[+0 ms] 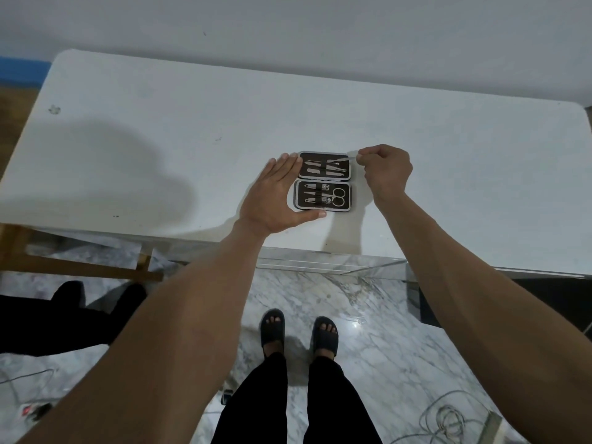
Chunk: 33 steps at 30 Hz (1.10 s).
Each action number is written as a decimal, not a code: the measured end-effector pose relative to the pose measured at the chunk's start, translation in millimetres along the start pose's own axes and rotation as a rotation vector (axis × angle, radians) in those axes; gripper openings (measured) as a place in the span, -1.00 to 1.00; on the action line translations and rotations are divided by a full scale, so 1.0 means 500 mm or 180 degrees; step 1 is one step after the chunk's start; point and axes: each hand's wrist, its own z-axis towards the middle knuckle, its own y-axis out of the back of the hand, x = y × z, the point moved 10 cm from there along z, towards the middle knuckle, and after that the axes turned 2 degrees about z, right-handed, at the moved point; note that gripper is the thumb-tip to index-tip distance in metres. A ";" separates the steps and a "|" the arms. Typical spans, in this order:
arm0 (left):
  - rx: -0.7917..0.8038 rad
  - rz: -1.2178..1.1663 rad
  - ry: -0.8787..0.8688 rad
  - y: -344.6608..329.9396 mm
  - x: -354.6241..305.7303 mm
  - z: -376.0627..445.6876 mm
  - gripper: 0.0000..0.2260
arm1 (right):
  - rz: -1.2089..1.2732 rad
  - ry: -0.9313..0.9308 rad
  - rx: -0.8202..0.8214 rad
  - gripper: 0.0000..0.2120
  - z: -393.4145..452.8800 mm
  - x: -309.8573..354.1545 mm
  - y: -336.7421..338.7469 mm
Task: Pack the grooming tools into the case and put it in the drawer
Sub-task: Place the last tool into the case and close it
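A dark grooming case [323, 207] lies open flat on the white table [160, 139], its two halves one behind the other. Several metal tools sit in both halves, among them small scissors [339, 197] in the near half. My left hand [275, 197] lies flat against the case's left side, fingers apart, thumb along the near edge. My right hand [386, 169] is at the far half's right edge, fingers pinched on a thin metal tool [343, 159] whose tip reaches over the far half.
The table's near edge runs just below the case. A clear drawer front [320, 262] shows under the edge. Below are marble floor, my sandalled feet [298, 334], a wooden frame [80, 267] at left and cables [448, 418] at lower right.
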 end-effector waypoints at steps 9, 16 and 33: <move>-0.0035 -0.0045 -0.0023 0.000 0.002 0.002 0.10 | -0.0335 0.0150 -0.0083 -0.90 -0.009 0.014 -0.027; -0.0077 -0.0005 -0.0075 0.003 0.000 0.002 0.09 | -0.0421 0.0024 -0.0261 -0.87 -0.010 0.007 -0.021; -0.0128 -0.0038 -0.0074 0.004 -0.001 0.000 0.09 | -0.0428 -0.0117 -0.0402 -0.84 -0.003 -0.002 -0.016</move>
